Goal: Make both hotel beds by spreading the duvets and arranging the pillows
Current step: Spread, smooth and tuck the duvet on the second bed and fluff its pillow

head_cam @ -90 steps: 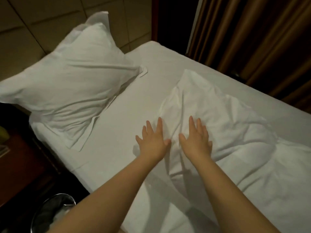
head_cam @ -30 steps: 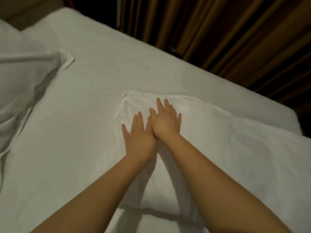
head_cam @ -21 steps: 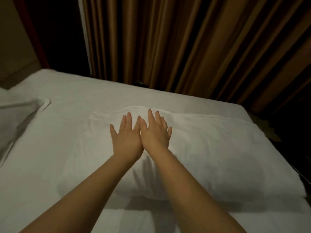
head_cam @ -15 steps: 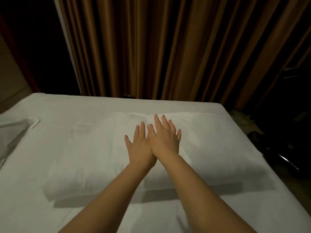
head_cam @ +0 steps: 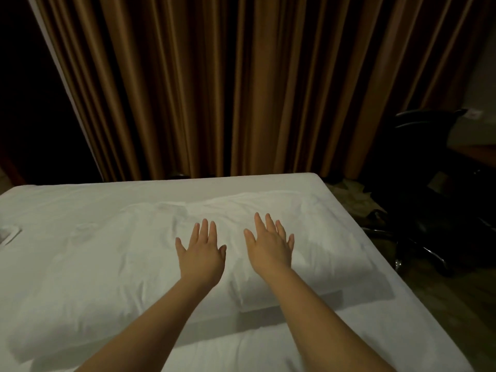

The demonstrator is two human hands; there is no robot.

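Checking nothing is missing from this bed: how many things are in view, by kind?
Hands: 2, the left hand and the right hand
Folded duvet: 1
Pillow, only a corner showing: 1
Bed: 1
Curtain: 1
Black chair: 1
Total: 7

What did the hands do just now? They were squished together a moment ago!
The left hand slid left and the right hand slid right across the folded duvet, so they no longer touch and white cloth shows between them. Nothing was grabbed or let go. Both hands stay flat with straight fingers on the duvet, which lies in the same place on the bed.
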